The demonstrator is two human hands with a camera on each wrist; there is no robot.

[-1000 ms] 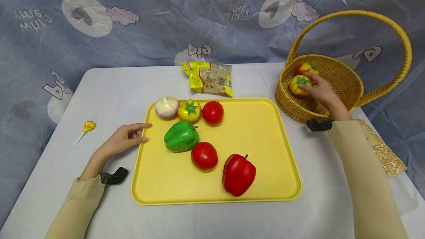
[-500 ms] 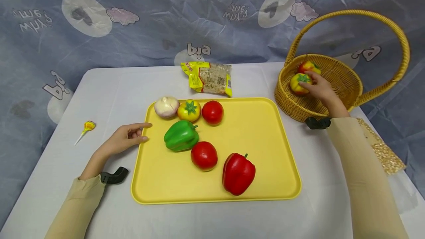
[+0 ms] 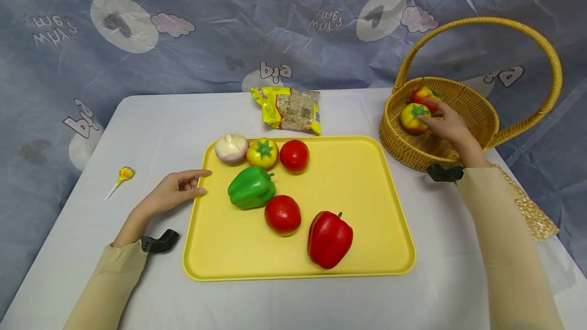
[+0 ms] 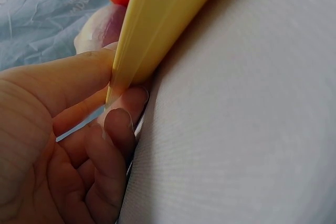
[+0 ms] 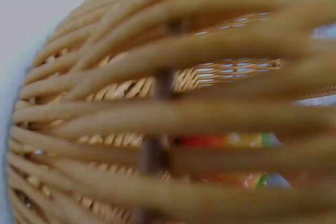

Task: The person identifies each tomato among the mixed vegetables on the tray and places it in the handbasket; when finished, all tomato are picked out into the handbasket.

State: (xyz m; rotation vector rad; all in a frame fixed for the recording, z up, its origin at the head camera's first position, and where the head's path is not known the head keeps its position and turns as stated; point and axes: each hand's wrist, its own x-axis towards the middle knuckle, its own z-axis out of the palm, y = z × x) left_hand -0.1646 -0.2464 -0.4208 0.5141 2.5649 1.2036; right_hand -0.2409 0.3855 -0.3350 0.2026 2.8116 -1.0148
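Note:
My left hand holds the left rim of the yellow tray; in the left wrist view its thumb lies at the rim and its fingers curl by the tray's outer side. Over the wicker basket my right hand reaches in, thumb and fingers spread beside a yellow tomato. A red-and-yellow fruit lies behind that tomato, partly covered by the fingers. On the tray are a garlic bulb, another yellow tomato, two red tomatoes, a green bell pepper and a red bell pepper.
A yellow snack packet lies behind the tray. To the left is a lollipop on the white cloth. The basket's tall handle arches up at the right. A gold glittery piece lies by the right sleeve.
My right hand's fingers have come away from the yellow tomato, and the hand has shifted slightly right. The tomato stays in the basket. The left hand keeps its place on the tray rim.

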